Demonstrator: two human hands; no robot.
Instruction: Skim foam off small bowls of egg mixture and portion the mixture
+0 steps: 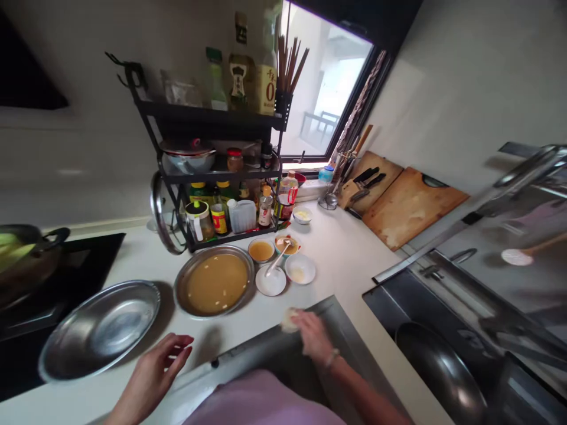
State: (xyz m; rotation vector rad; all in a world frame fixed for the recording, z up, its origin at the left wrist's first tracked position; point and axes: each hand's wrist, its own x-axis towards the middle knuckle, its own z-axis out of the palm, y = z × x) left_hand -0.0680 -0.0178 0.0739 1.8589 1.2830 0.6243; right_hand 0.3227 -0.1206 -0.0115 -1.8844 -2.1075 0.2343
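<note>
In the head view my right hand (315, 337) is closed around a pale, rounded lump (290, 320), blurred and too unclear to name. It is over the far edge of a grey metal board (339, 330) at the counter's front. My left hand (159, 367) hovers, fingers loosely bent and apart, with nothing in it. Nearest to that hand lies an empty steel basin (117, 321). Beyond sits a steel pan of brown liquid (218, 283) with small pale bits. To its right are a bowl of brown liquid (261, 251), a white dish (271, 282) with a spoon (279, 257), and a white bowl (300, 270).
A black rack (221, 176) of bottles and jars stands at the back. A wok (26, 260) occupies the hob on the left. Cutting boards (411, 203) and a knife block (352, 192) lean at the right wall. The sink (385, 298) holds a dark pan (438, 372).
</note>
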